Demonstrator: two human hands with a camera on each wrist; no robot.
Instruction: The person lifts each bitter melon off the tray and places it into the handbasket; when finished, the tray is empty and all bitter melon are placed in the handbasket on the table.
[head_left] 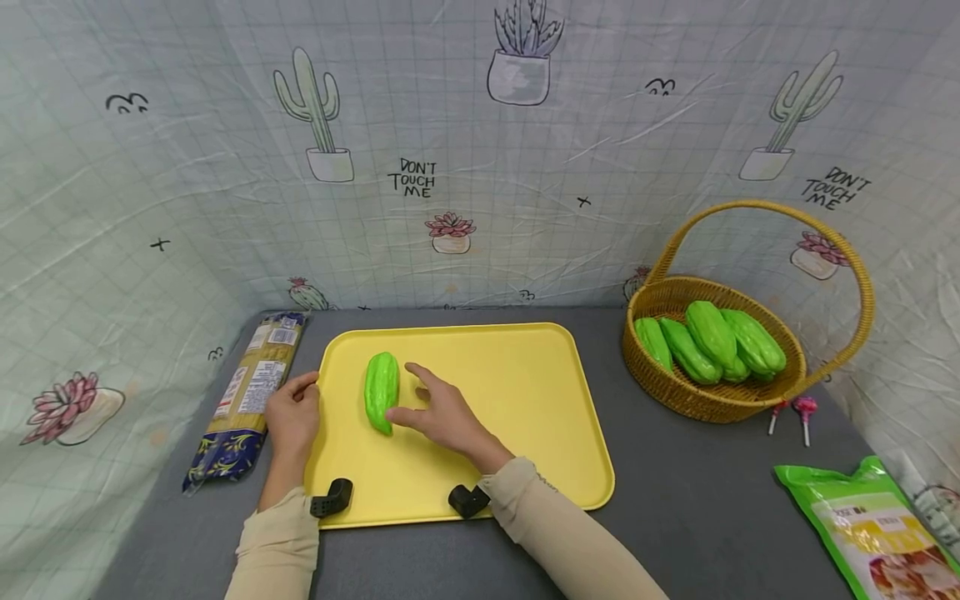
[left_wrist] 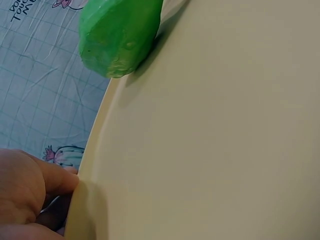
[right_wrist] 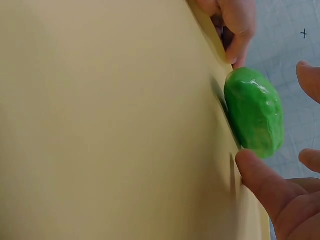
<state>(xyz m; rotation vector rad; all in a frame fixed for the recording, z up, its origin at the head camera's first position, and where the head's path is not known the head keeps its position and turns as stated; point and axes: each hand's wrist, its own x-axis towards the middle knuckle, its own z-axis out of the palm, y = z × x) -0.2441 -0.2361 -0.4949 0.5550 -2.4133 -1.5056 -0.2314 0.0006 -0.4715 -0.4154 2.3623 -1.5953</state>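
A bright green bitter melon (head_left: pixel 382 392) with a ridged skin lies lengthwise on the left part of a yellow tray (head_left: pixel 517 400). My right hand (head_left: pixel 442 417) is just right of it, thumb and fingers spread apart. In the right wrist view the thumb (right_wrist: pixel 260 175) comes close to one end of the melon (right_wrist: pixel 254 112), with the other fingers away from it. My left hand (head_left: pixel 294 417) holds the tray's left rim with bent fingers, seen at the rim (left_wrist: pixel 85 200) in the left wrist view.
Left of the tray lies a pack of dry noodles (head_left: pixel 251 392). A wicker basket (head_left: pixel 675 400) with a tall handle holds several green bitter melons (head_left: pixel 712 333) at the right. Two lollipops (head_left: pixel 806 407) and a green food bag (head_left: pixel 862 517) lie near it. A printed cloth (head_left: pixel 465 175) hangs behind.
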